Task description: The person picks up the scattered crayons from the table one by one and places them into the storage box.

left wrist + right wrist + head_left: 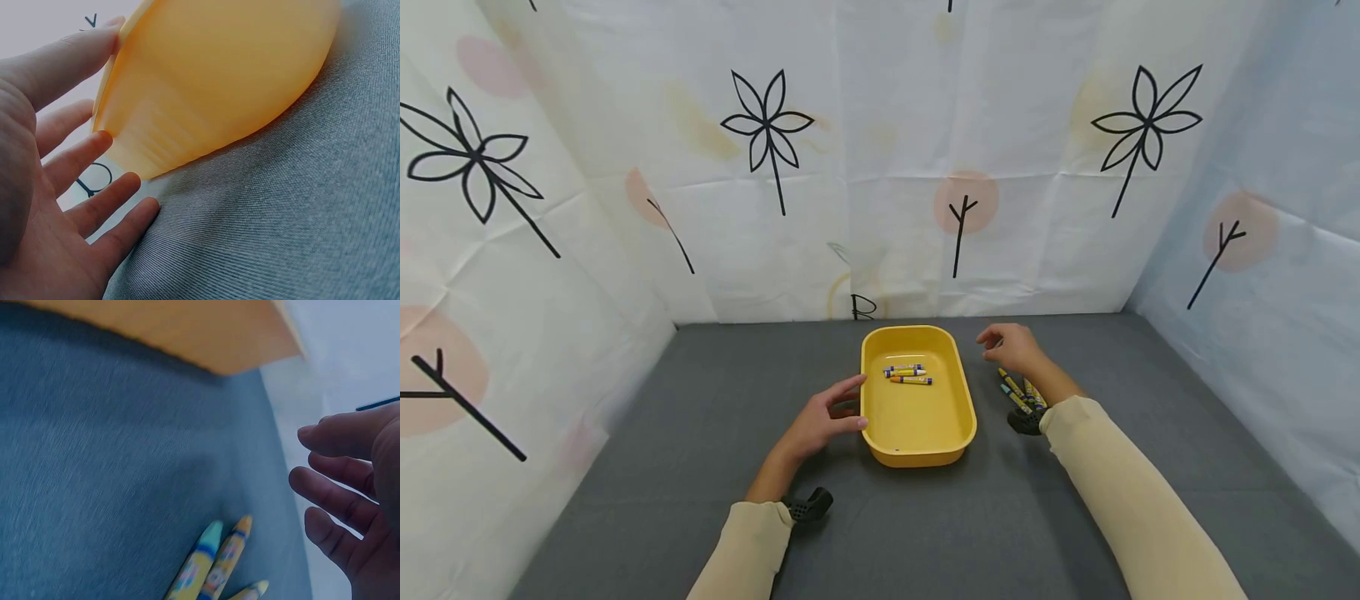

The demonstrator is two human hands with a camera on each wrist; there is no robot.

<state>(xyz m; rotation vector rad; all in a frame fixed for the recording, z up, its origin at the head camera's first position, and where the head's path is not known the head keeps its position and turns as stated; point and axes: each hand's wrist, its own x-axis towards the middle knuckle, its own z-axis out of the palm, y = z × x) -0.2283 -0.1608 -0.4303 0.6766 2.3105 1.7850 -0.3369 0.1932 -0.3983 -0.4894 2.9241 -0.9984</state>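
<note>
A yellow plastic tray point(917, 433) stands on the grey cloth, with several wrapped crayons point(912, 380) lying together toward its far left part. At its left wall, my left hand point(822, 423) touches the rim with spread fingertips; the left wrist view has the thumb on the tray's edge point(206, 81). My right hand point(1011, 348) hovers to the right of the tray, fingers loosely bent and nothing between them. Below that hand lies a small group of crayons point(1011, 390), partly hidden by the wrist. Teal and orange tips show on crayons point(212, 562) in the right wrist view.
Dark grey cloth point(700, 450) covers the table around the tray. White fabric walls point(880, 167) printed with line-drawn flowers and twigs rise behind and on both sides. A black camera is strapped at each wrist, the left one point(811, 505) low over the cloth.
</note>
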